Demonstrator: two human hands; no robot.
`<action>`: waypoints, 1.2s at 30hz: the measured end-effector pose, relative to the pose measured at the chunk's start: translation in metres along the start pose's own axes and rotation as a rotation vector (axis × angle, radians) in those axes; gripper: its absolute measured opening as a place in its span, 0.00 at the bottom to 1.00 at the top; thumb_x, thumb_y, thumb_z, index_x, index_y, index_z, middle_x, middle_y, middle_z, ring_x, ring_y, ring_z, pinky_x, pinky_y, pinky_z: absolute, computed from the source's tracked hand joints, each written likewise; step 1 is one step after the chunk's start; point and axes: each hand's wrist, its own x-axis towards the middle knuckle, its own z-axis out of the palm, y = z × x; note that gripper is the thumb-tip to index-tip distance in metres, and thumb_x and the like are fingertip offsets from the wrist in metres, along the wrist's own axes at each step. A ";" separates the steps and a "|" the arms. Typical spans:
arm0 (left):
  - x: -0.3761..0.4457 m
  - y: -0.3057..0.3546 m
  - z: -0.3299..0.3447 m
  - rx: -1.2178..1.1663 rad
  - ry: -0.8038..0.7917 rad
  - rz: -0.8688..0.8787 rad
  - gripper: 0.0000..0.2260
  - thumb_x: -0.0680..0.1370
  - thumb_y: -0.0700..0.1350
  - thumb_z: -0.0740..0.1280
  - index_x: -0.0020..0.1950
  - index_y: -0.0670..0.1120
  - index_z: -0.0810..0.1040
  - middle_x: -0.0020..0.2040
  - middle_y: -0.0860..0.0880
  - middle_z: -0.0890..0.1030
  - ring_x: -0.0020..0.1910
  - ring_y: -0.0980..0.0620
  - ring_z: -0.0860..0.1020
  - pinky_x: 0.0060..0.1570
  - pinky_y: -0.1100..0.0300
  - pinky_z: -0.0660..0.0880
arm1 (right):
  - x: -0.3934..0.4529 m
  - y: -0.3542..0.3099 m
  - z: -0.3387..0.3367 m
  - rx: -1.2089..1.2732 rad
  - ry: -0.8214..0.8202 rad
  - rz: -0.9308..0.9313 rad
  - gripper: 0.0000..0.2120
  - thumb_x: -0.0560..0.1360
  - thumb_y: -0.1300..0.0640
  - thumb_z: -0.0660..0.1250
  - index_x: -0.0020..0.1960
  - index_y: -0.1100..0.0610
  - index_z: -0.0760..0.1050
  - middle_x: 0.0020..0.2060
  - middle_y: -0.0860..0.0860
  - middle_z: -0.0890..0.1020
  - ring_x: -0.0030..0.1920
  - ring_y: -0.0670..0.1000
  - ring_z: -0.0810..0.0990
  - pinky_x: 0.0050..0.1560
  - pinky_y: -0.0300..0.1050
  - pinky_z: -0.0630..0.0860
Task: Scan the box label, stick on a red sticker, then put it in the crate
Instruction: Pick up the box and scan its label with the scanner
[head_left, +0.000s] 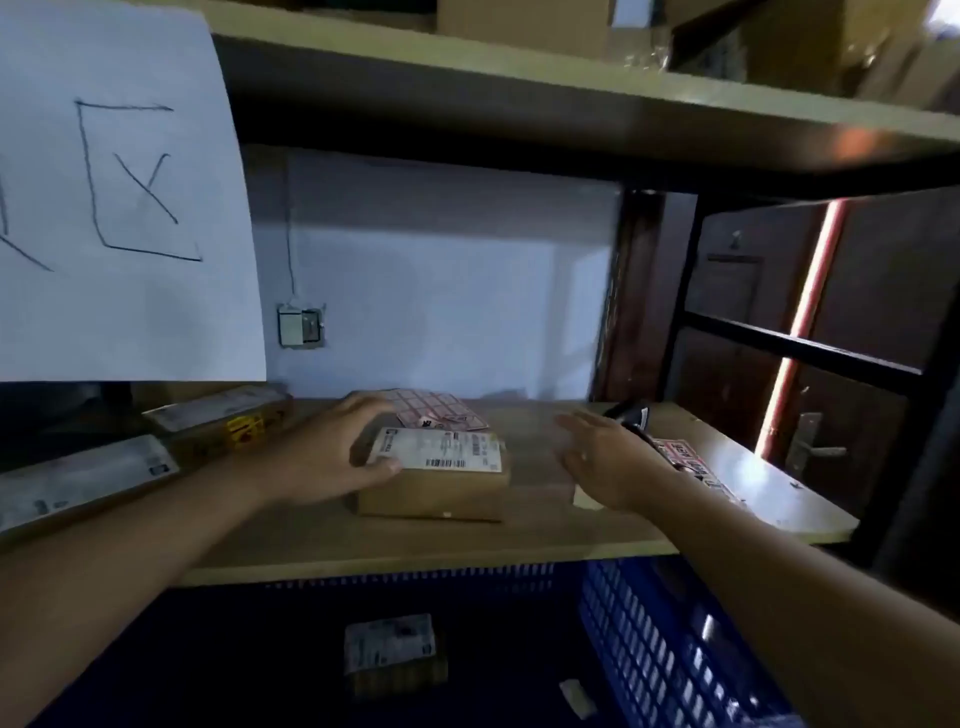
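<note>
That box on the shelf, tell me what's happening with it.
A person is working at a wooden shelf. Their left hand rests on the labelled cardboard box, fingers on its left edge. The right hand hovers open beside it, touching nothing. A sheet of red stickers lies just behind the box, and a dark scanner-like device sits behind the right hand. Below, the blue crate already holds one small box.
</note>
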 end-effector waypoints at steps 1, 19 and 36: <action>0.001 -0.004 0.002 -0.057 -0.023 0.004 0.31 0.71 0.68 0.63 0.70 0.62 0.59 0.71 0.59 0.63 0.67 0.58 0.65 0.65 0.56 0.69 | 0.003 0.005 0.002 -0.006 0.023 0.030 0.25 0.80 0.47 0.56 0.74 0.56 0.65 0.73 0.56 0.69 0.70 0.62 0.70 0.66 0.53 0.69; -0.047 0.045 0.052 -0.114 0.178 -0.062 0.42 0.65 0.70 0.69 0.72 0.60 0.53 0.72 0.62 0.46 0.73 0.54 0.54 0.69 0.49 0.64 | 0.004 0.060 0.008 -0.012 0.037 0.466 0.22 0.75 0.47 0.64 0.67 0.55 0.70 0.55 0.57 0.83 0.52 0.60 0.81 0.49 0.54 0.79; -0.052 0.078 0.077 -0.059 0.522 -0.096 0.37 0.67 0.56 0.75 0.71 0.49 0.62 0.72 0.54 0.57 0.71 0.56 0.55 0.71 0.54 0.59 | 0.005 0.061 0.016 0.012 0.121 0.526 0.23 0.76 0.50 0.62 0.66 0.61 0.68 0.59 0.62 0.78 0.56 0.64 0.79 0.46 0.51 0.73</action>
